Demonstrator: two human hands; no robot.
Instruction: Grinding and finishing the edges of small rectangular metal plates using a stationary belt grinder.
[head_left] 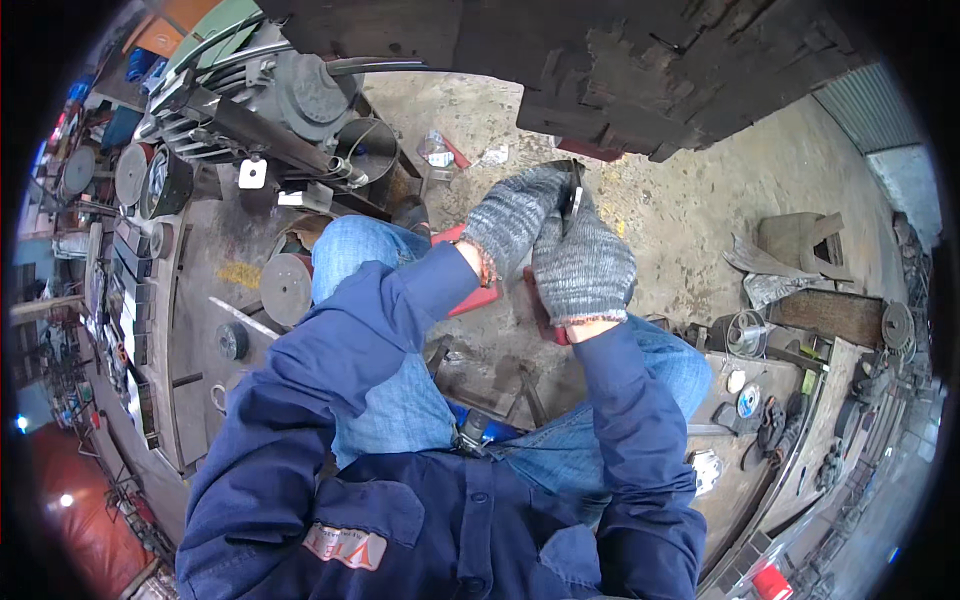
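A gritty concrete workshop floor (690, 230) fills the upper right of the frame. At upper left a metal workbench (205, 270) carries a grey motor (285, 100) and an open steel cylinder (368, 148), its contents unseen. At centre, the gloved left hand (510, 215) and right hand (583, 268) clamp together around a small dark metal part (571, 190).

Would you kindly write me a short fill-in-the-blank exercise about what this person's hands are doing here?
1. Both hands wear knitted ____ gloves.
2. The left hand and right hand together hold a small dark ____ part.
3. The person's sleeves are dark ____.
4. The person's trousers are blue ____.

Missing words: grey; metal; blue; jeans
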